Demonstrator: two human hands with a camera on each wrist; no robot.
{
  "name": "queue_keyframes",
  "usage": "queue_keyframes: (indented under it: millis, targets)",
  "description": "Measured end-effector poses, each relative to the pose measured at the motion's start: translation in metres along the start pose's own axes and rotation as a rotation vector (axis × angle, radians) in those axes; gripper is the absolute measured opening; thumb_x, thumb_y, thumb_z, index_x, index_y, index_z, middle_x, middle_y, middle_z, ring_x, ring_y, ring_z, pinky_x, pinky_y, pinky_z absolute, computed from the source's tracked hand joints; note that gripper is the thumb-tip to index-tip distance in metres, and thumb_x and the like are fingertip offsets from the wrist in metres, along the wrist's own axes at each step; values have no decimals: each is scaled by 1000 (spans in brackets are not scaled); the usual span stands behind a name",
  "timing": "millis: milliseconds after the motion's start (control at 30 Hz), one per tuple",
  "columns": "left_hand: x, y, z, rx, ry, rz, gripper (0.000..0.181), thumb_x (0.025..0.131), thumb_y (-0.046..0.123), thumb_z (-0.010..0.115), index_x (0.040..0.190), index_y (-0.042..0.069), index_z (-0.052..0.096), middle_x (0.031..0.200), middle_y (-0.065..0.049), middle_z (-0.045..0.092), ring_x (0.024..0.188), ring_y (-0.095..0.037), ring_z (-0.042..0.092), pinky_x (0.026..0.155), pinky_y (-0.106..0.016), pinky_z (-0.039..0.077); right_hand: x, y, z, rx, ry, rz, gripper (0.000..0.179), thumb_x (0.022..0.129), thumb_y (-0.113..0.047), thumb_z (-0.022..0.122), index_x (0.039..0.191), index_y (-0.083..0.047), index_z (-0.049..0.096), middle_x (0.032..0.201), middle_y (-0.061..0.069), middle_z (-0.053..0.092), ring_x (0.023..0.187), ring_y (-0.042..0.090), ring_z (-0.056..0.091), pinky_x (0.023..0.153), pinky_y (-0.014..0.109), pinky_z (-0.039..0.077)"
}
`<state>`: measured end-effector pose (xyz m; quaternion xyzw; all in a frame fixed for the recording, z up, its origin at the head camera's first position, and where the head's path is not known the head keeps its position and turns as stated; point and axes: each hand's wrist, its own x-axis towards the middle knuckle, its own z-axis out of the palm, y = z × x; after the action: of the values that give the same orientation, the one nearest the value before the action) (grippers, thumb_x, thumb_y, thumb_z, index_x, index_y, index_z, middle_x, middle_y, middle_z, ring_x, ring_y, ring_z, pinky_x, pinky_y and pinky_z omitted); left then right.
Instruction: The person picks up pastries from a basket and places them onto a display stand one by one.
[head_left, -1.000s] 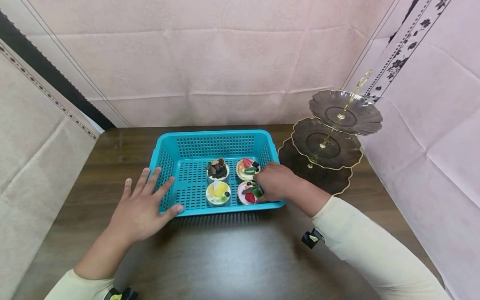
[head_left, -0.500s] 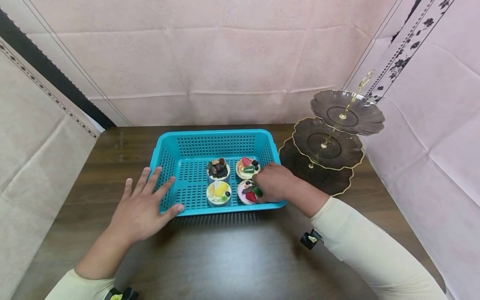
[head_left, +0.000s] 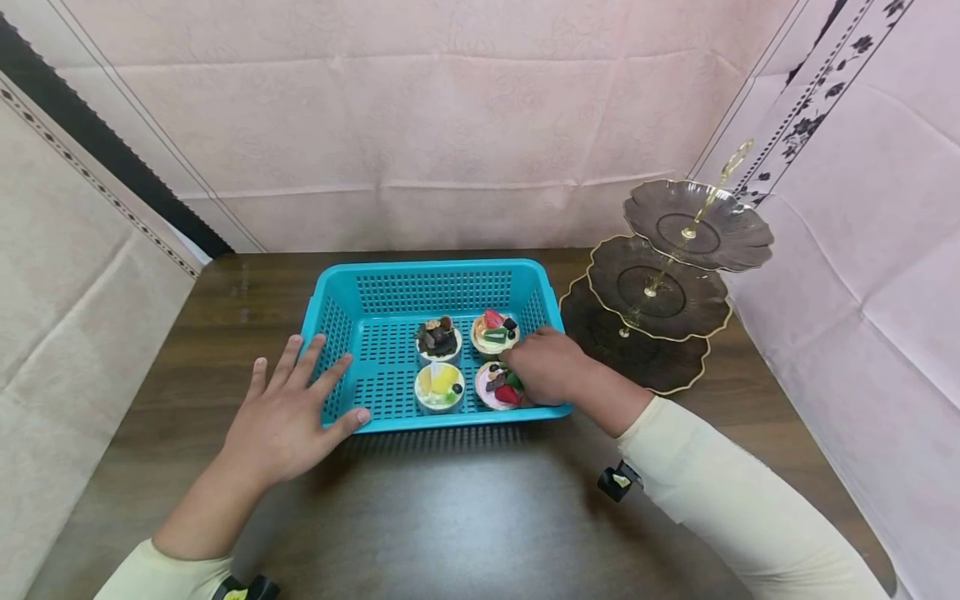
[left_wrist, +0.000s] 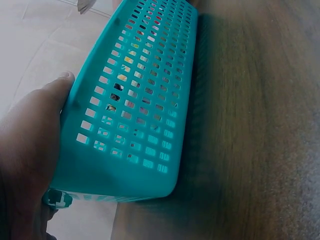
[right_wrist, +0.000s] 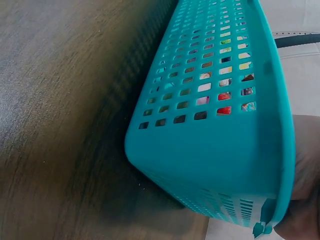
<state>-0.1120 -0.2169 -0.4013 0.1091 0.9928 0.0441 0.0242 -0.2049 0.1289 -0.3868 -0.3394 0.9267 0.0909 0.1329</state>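
A turquoise plastic basket (head_left: pixel 431 268) holds several small fruit-topped cupcakes in its right half. My left hand (head_left: pixel 281 425) lies with fingers spread over the basket's left front corner, thumb on the near rim. Reaching over the right end, my right hand (head_left: pixel 547 364) has its curled fingers around the right side of the pink cupcake (head_left: pixel 495 386), which carries a strawberry; the fingertips are partly hidden. Behind it sits a cream cupcake (head_left: pixel 495 333) with red and green fruit. To the left are a chocolate-topped cupcake (head_left: pixel 438 338) and a yellow-topped cupcake (head_left: pixel 438 387).
A three-tier dark stand (head_left: pixel 660 292) with gold scalloped edges and a gold handle is right of the basket, behind the right forearm. The brown wooden table (head_left: pixel 450 508) extends in front. Pale cloth (head_left: pixel 480 125) hangs along the back and sides.
My right hand has shifted slightly left around the pink cupcake, fingers moving in between it and the cream one. My left hand stays on the basket corner.
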Motion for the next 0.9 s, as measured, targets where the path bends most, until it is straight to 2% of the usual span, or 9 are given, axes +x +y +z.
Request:
queue_keyframes:
  millis: [267,467,600,900]
  targets:
    - [0,0,1,-10,10,4,96,93,84,29,161,16,36,169,-21,6,153,-42,-13,114,-74,-4,0,4,2,39,9,-31,71,80,-37,89,143,-19,62,106,-1,75,106,22,67,103,49,45]
    - [1,0,2,-8,16,2,96,93,84,29,160,15,37,169,-22,8,153,-41,-13,114,-75,0,0,6,3,85,25,-32,70,80,-43,88,141,-19,64,116,1,74,112,23,66,102,49,45]
    - [1,0,2,-12,18,1,97,93,84,28,159,14,38,169,-22,8,153,-41,-13,114,-75,-2,-2,5,3,124,38,-17,72,79,-49,87,140,-19,65,122,1,72,115,23,65,100,48,47]
    - [0,-2,3,-22,18,-1,97,93,84,29,161,14,35,169,-22,8,153,-41,-14,113,-75,-4,-9,4,-1,262,102,25,76,80,-48,86,143,-14,62,126,5,69,114,26,63,92,45,54]
